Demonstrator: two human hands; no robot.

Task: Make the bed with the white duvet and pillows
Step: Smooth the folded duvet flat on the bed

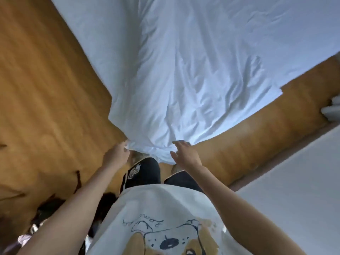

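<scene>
Head view: duvet [184, 70] corner between hands.

Two hands, left hand [116, 155] and right hand [185, 153], reach one white duvet [184, 70] just ahead of them.

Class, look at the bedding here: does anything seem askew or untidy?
Yes. The white fabric duvet is creased and bunched at its near corner, where the left hand grips it; the right hand is open at its edge.

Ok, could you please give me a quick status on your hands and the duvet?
Left hand pinching duvet corner. Right hand open, fingers at the duvet edge. Duvet wrinkled, corner hanging over wood floor. Nothing in the way.
</scene>
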